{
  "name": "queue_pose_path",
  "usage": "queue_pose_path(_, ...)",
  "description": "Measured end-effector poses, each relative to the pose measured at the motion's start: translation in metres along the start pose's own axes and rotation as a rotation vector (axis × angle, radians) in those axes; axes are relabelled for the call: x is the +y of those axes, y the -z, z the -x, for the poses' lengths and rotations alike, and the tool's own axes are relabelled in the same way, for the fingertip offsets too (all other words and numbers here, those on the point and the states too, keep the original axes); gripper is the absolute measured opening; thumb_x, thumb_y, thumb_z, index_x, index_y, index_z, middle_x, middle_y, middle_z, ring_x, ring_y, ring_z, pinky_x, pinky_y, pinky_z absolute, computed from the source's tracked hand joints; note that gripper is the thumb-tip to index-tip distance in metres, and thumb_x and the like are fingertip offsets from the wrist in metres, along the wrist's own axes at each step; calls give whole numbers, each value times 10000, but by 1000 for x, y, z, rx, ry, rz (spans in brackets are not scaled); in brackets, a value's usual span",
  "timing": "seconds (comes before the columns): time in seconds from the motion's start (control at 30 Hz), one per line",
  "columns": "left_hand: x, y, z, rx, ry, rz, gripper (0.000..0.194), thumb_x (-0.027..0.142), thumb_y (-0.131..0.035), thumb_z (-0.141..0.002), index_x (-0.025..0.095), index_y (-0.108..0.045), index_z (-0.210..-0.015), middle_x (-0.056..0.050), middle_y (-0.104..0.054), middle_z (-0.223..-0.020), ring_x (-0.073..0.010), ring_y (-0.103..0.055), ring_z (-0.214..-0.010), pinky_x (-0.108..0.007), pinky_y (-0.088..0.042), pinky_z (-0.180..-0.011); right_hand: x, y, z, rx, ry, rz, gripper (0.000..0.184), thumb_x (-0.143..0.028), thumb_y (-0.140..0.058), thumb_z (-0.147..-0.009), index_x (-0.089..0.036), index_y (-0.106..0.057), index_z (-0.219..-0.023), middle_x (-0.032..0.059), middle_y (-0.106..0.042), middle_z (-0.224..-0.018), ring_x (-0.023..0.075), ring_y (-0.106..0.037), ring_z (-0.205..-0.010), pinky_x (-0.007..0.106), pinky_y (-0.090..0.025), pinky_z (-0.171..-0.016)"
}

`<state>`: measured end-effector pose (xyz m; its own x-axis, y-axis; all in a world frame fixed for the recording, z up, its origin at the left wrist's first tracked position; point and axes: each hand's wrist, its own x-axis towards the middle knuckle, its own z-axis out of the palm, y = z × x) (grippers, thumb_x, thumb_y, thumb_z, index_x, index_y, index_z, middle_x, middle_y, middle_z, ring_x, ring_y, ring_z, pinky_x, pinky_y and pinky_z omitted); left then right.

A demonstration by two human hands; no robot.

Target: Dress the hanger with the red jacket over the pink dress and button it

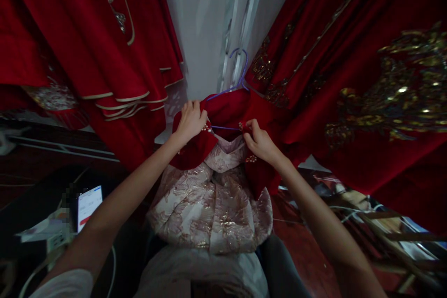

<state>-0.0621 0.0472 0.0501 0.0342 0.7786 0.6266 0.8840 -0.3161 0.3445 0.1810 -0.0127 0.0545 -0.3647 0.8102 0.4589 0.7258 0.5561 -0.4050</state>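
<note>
left hand [190,121]: closed on the beaded left edge of the neckline
right hand [258,139]: pinching the opposite beaded edge between thumb and fingers
red garment [197,151]: stretched open between both hands, above the far edge of the brocade fabric [213,209]
brocade fabric: bunched over the lap, reaching up into the opening
purple hanger [245,67]: inside the red garment, hook upward
hanging red clothes [70,46]: to either side
phone [89,207]: lit, beside pale papers [38,230] on the dark surface [38,195]
</note>
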Motion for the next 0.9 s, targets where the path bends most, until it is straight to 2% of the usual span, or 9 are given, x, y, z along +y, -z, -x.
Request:
queue_pose_path(0.1, -2, 7, 11, 79, -42, 134, 384, 159, -479, -784, 125, -424, -1163, -172, -484, -1192, -303, -472, -1170, -475, -381, -1011, 9, 14, 0, 184, -76, 8, 309, -350, -512, -820, -188, -416, -1066, 66, -613, -826, 210, -616, -649, 306, -450, -606)
queue_pose_path(0.23, -4, 7, 39, 153, -84, 142, 514, 92, -562, -658, 118, -414, -1150, -180, -442, -1193, -339, -428, -1187, -517, -369, -1004, 13, 37, 1, 343, -38, 47, 500, -250, -549, -778, -192, -397, -1250, 77, -624, -932, 213, -618, -731, 331, -472, -673)
queue_pose_path(0.33, -13, 2, 56, 147, -44, 205, 409, 91, -540, -700, 134, -430, -1091, -145, -497, -1083, -286, -526, -1056, -458, -442, -915, 14, 46, 3, 372, 36, 42, 408, -174, -534, -751, -207, -492, -1155, 71, -615, -989, 195, -597, -789, 332, -465, -746)
queue_pose_path(0.4, -18, 1, 61, 93, 18, 289, 305, 130, -523, -766, 158, -439, -1058, -97, -547, -977, -225, -591, -903, -379, -487, -812, 14, 46, 4, 352, 30, -13, 289, -171, -542, -746, -203, -530, -1033, 52, -612, -936, 167, -576, -741, 304, -459, -717)
queue_pose_path(0.5, -13, 1, 54, 55, 71, 403, 199, 202, -523, -828, 192, -472, -1020, -50, -604, -911, -177, -620, -818, -315, -490, -763, 11, 35, -1, 242, 20, -189, 180, -198, -538, -772, -204, -507, -950, 16, -584, -838, 129, -541, -668, 255, -440, -644)
queue_pose_path(0.6, 17, 5, 38, 93, 52, 517, 173, 264, -527, -856, 196, -505, -1014, -49, -636, -947, -167, -630, -852, -296, -484, -785, -1, 11, -13, 43, 111, -357, 134, -201, -497, -807, -207, -476, -939, -16, -527, -771, 108, -503, -636, 233, -419, -622)
queue_pose_path(0.67, 42, 9, 30, 42, -28, 577, 184, 277, -532, -862, 193, -525, -1025, -42, -650, -932, -159, -633, -844, -281, -486, -781, -12, -8, -23, -32, 173, -435, 126, -187, -485, -807, -207, -463, -929, -29, -501, -763, 99, -476, -630, 231, -409, -633)
queue_pose_path(0.77, 64, 17, 26, 18, -109, 601, 183, 251, -536, -861, 196, -562, -1034, -31, -658, -919, -145, -632, -838, -268, -487, -791, -21, -29, -31, 50, 186, -604, 71, -203, -478, -814, -210, -428, -863, -19, -485, -810, 108, -492, -742, 247, -422, -742)
queue_pose_path(0.9, 55, 20, 34, 63, -118, 556, 170, 228, -589, -820, 194, -630, -981, -35, -639, -912, -138, -615, -810, -264, -501, -760, -21, -32, -25, 187, 63, -756, 124, -223, -532, -801, -222, -443, -888, -13, -489, -844, 111, -510, -782, 257, -438, -773)
